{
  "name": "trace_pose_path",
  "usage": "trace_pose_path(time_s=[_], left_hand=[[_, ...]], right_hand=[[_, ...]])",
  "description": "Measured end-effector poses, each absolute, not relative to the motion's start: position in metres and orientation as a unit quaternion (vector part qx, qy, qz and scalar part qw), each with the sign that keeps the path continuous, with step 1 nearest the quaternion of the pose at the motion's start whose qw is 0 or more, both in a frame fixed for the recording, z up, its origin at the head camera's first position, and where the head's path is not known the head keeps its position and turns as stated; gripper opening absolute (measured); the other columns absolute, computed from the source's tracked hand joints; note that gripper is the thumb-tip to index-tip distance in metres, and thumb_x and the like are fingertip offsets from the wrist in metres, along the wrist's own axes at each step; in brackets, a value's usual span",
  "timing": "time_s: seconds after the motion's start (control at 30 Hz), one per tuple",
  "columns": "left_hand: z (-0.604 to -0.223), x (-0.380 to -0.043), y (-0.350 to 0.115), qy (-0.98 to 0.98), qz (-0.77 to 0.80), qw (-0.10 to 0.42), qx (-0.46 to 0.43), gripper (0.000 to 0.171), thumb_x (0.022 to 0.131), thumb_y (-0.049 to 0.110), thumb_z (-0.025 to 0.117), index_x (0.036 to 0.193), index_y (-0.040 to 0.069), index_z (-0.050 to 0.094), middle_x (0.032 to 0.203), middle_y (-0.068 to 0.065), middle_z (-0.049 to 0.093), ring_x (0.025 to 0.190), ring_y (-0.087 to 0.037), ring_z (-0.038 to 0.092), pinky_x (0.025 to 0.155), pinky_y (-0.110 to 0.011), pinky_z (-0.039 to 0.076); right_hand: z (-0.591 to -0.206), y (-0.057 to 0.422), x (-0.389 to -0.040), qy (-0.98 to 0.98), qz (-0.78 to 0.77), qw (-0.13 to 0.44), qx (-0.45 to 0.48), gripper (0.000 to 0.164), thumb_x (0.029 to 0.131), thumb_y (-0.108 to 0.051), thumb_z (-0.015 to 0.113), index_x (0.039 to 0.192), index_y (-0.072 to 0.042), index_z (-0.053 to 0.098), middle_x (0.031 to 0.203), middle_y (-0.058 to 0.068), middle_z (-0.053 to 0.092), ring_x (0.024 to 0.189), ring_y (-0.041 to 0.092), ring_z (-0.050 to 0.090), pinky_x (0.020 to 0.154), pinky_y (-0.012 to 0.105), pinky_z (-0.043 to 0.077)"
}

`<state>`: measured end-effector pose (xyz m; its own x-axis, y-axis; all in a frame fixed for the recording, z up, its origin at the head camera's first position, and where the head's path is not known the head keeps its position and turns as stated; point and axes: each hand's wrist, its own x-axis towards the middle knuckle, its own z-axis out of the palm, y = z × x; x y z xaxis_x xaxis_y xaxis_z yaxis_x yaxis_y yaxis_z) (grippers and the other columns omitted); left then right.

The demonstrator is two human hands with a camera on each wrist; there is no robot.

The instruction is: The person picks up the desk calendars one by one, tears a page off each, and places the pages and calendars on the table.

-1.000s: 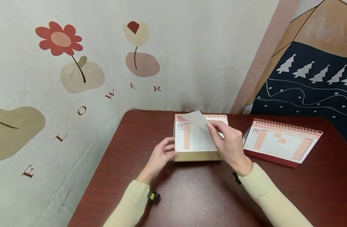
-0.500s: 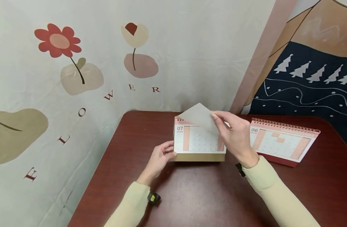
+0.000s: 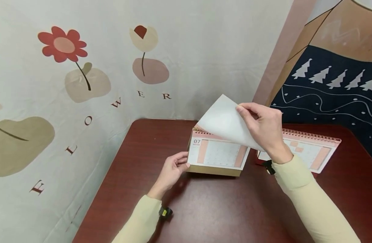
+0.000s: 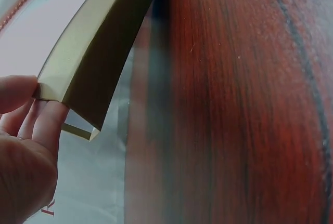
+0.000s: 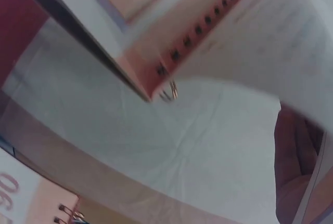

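Page (image 3: 224,118) and right hand (image 3: 264,127) higher now

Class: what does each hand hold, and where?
The right hand pinches a raised page by its edge; the left hand grips the 07 calendar at the left end of its gold base.

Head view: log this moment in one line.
left hand: grips gold-based spiral paper calendar, lower left corner | right hand: pinches its raised white paper page | 07 page: exposed beneath | red-based spiral calendar: partly hidden

R hand (image 3: 263,130) hides pt of 06 cal (image 3: 310,152); lifted pg (image 5: 270,42) blurred, R wrist view; L hand (image 4: 26,167) cut off.
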<state>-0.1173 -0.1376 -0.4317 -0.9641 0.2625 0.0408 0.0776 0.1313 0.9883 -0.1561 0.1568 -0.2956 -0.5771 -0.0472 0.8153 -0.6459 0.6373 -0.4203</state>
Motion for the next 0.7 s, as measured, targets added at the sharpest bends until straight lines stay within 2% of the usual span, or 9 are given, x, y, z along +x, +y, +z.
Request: trace_pose_path(time_s=[0.17, 0.33, 0.7], left_hand=[[-0.433, -0.114, -0.139, 0.76, 0.634, 0.06, 0.128, 0.036, 0.093, -0.013, 0.06, 0.129, -0.012, 0.063, 0.115, -0.028, 0.072, 0.1, -0.021, 0.07, 0.082, -0.023, 0.056], [-0.433, -0.112, -0.138, 0.761, 0.633, 0.05, 0.131, 0.037, 0.092, -0.014, 0.059, 0.128, -0.012, 0.063, 0.115, -0.028, 0.072, 0.102, -0.023, 0.071, 0.083, -0.022, 0.056], [-0.433, -0.107, -0.138, 0.764, 0.63, 0.063, 0.129, 0.038, 0.093, -0.013, 0.06, 0.131, -0.014, 0.061, 0.118, -0.029, 0.071, 0.111, -0.034, 0.069, 0.085, -0.023, 0.055]], right_hand=[[-0.287, 0.163, -0.16, -0.83, 0.36, 0.376, 0.198, 0.008, 0.094, -0.013, 0.078, 0.096, -0.007, 0.083, 0.083, 0.007, 0.078, 0.069, 0.001, 0.059, 0.064, 0.012, 0.039], [-0.284, 0.166, -0.163, -0.839, 0.366, 0.356, 0.186, 0.01, 0.094, -0.016, 0.078, 0.097, -0.007, 0.083, 0.084, 0.008, 0.078, 0.071, -0.012, 0.053, 0.064, 0.012, 0.039], [-0.279, 0.169, -0.164, -0.854, 0.383, 0.319, 0.151, 0.015, 0.095, -0.023, 0.078, 0.099, -0.01, 0.084, 0.085, 0.008, 0.078, 0.071, -0.006, 0.053, 0.064, 0.015, 0.039]])
